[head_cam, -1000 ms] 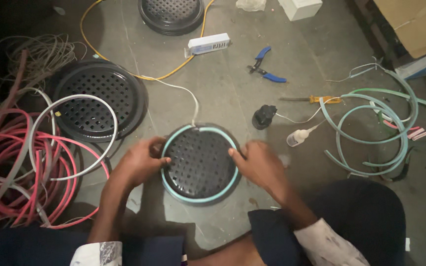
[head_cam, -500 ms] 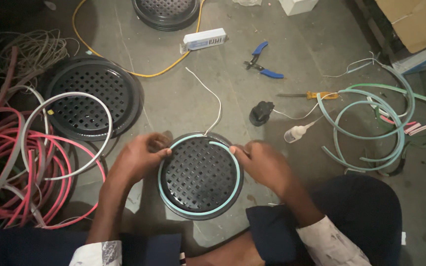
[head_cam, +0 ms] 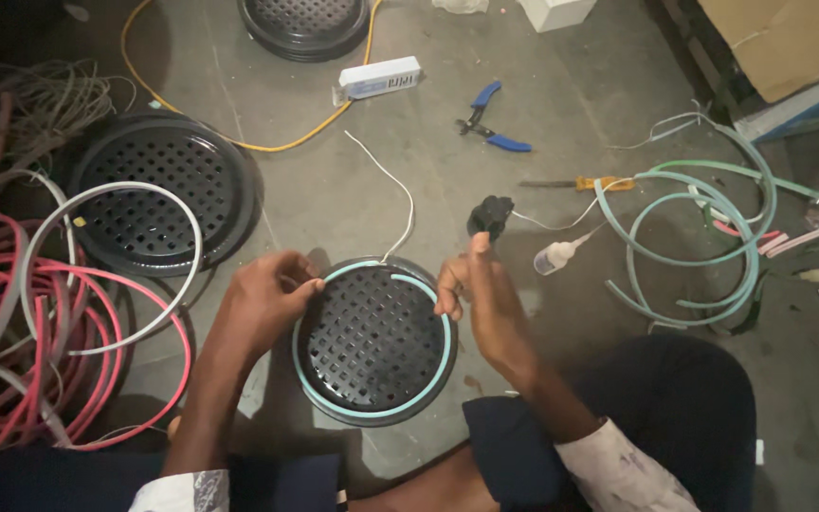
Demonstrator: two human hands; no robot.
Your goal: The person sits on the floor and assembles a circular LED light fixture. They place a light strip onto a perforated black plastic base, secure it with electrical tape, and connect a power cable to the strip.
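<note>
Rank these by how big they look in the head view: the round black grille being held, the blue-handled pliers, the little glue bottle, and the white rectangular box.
1. Round black grille, by far the largest.
2. White rectangular box and blue-handled pliers: they look about alike, so I will not rank them.
3. Glue bottle, the smallest.

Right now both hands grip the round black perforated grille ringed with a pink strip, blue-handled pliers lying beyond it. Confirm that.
Not quite: the head view shows the strip around the round black perforated grille is pale teal, not pink. The left hand and right hand hold its rim, blue-handled pliers beyond.
</note>
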